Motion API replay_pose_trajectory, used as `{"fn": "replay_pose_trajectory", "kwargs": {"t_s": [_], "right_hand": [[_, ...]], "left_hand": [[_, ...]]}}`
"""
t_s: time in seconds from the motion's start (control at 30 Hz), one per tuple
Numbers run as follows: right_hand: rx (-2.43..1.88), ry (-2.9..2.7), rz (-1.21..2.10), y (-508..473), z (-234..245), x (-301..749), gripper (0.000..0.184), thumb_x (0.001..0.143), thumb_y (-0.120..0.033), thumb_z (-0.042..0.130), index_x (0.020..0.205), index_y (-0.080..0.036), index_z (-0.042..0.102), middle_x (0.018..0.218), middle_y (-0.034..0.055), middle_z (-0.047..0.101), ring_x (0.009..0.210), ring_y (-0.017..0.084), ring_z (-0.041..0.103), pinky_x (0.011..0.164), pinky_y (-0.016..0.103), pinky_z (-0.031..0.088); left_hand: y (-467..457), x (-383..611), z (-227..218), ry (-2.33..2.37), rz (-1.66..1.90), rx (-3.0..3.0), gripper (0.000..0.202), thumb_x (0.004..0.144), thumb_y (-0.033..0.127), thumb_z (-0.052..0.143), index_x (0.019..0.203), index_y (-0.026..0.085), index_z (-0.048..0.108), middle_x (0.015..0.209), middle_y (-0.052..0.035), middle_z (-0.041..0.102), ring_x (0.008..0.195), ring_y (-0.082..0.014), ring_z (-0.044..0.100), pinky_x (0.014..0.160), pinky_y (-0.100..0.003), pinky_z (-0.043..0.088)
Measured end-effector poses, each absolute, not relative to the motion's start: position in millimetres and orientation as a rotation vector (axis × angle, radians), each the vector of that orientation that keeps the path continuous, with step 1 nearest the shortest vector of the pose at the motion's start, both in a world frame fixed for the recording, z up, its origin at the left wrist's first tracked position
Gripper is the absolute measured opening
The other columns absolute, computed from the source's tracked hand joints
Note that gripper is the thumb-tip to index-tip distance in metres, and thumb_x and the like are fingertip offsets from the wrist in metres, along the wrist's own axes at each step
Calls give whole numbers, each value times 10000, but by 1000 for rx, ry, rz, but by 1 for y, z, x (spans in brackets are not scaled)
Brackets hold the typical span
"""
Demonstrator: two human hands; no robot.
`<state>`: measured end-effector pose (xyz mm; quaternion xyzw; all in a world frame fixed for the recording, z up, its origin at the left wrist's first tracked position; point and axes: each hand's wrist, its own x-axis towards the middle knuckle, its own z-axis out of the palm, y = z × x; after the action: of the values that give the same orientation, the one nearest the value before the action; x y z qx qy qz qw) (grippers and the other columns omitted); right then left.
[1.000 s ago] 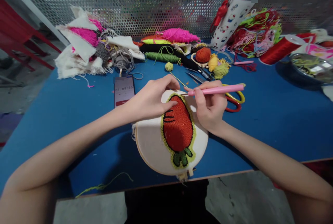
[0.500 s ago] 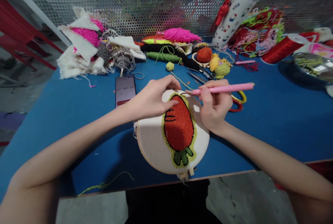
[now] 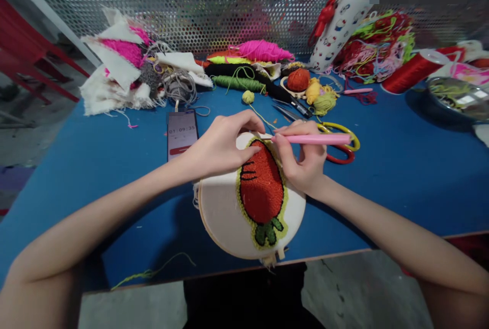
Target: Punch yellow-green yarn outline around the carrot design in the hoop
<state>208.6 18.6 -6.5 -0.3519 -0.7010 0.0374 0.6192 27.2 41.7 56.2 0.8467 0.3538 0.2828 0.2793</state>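
A round wooden embroidery hoop [image 3: 204, 217] holds taut white cloth, tilted at the table's front edge. On the cloth is a looped red carrot [image 3: 263, 191] with black outline, dark green leaves and a yellow-green border. My left hand [image 3: 225, 145] grips the hoop's upper edge, thumb on the carrot and fingers partly hidden behind the rim. My right hand [image 3: 305, 158] pinches a pink-handled crochet hook [image 3: 321, 139], its thin metal tip at the border near the carrot's top. Yellow-green yarn runs from a small ball [image 3: 248, 97] toward the hoop; its end is hidden.
Beside my right hand lie scissors [image 3: 346, 156] with red and yellow handles. A phone [image 3: 182, 133] showing a timer is left of the hoop. Yarn bundles [image 3: 263, 51], fabric scraps [image 3: 114, 74], a tumbler [image 3: 340, 28], a red thread spool [image 3: 414, 72] and a metal bowl [image 3: 454, 110] line the back.
My right hand has shifted left and the hook has levelled, its tip further over the border. My left hand keeps its grip on the hoop.
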Motion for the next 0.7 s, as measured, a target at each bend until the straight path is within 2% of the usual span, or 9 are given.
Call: {"fn": "replay_pose_trajectory", "kwargs": {"t_s": [0.17,0.3,0.5,0.7], "right_hand": [[-956,-1706,138,18,-2,209,74,882,-217,634,830,-227,582,759,-21,613,674,140,616,640,326,485],[-979,-1761,204,18,-2,210,59,890,-237,621,840,-225,591,778,-10,634,707,148,619,663,333,488],[-884,-1535,348,20,-15,214,90,934,-285,530,858,-239,515,770,-16,565,697,144,613,669,348,518],[-859,-1449,356,21,-16,213,114,942,-337,517,860,-263,490,690,-30,495,660,154,583,650,366,530]], "left_hand": [[39,28,60,935,765,2276,191,790,86,619,969,149,631,982,-17,724,917,-145,685,836,-269,531],[41,28,58,952,738,2296,177,795,96,612,962,158,611,997,-25,723,925,-148,686,810,-260,531],[46,27,51,944,730,2276,200,775,107,628,965,165,600,966,-18,714,912,-139,683,825,-256,531],[46,27,53,951,719,2276,210,770,91,627,966,162,604,973,-18,712,914,-136,679,810,-247,525]]}}
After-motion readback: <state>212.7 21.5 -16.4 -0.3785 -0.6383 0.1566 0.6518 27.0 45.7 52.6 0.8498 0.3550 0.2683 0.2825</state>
